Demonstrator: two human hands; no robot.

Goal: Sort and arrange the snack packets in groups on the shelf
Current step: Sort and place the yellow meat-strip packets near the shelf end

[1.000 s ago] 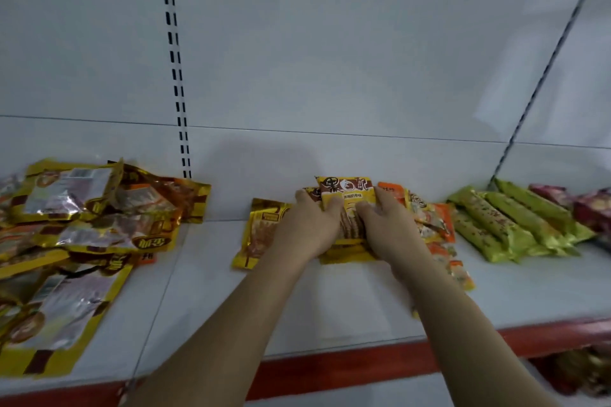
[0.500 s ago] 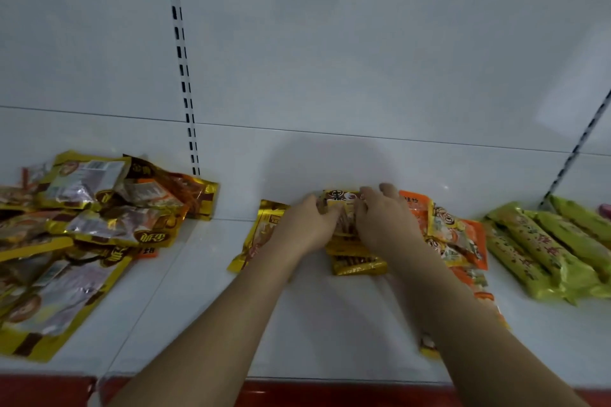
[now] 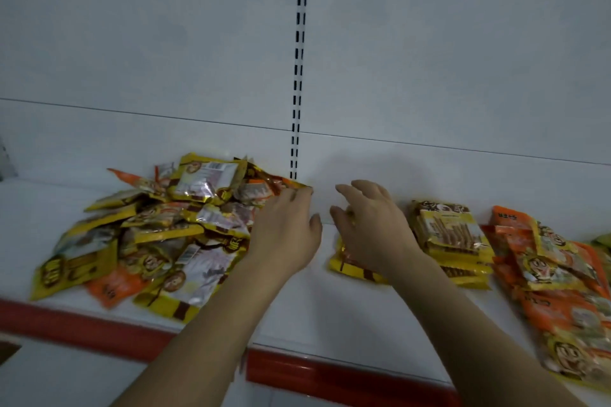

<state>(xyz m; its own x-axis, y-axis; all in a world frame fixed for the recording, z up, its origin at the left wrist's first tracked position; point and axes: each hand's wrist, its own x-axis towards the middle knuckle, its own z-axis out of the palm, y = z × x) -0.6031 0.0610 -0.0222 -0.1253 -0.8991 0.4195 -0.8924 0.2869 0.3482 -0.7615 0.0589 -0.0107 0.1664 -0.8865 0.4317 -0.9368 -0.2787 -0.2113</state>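
- White shelf (image 3: 330,314) with a red front edge, backed by a pale wall panel and a slotted upright (image 3: 297,76).
- Far left: a loose heap of mixed packets (image 3: 148,235), mostly yellow, a few orange.
- Left hand (image 3: 284,235) reaches into the heap's right edge, fingers on a packet; whether they grip it, I cannot tell.
- Right hand (image 3: 370,228), fingers spread and loosely bent, hovers over a yellow packet (image 3: 350,266).
- Just right: a tidy yellow stack (image 3: 453,241).
- Farthest right: overlapping orange packets (image 3: 562,291).
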